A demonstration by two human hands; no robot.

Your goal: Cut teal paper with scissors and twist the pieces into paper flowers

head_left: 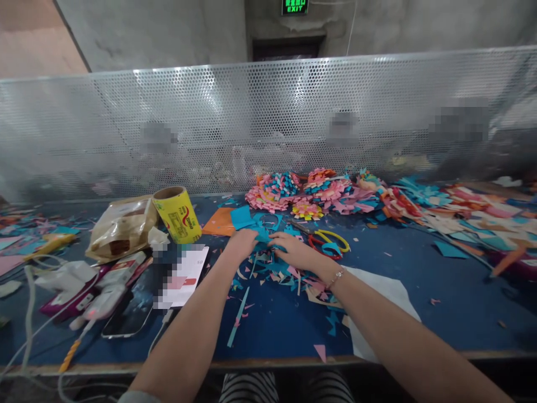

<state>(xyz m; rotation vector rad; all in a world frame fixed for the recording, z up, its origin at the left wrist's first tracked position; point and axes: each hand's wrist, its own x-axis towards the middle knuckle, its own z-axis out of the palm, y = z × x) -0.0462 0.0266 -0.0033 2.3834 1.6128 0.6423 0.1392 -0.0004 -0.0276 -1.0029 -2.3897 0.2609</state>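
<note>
- Thin, bright-blue paper piece (263,235) was, in the head view, between the two hands, at or just above the dark-blue flat table (285,333).
- The left hand (243,245) and the right hand (293,253) were near each other, fingers bent at this paper; how firmly they pinched, I could not tell.
- A light, even hold seemed best, because such paper probably creased easily.
- The scissors with red and yellow handles (312,232) lay beside the right hand, so their blades deserved care.
- Small multicoloured paper scraps (292,272) lay close by, easily mixed in.
</note>
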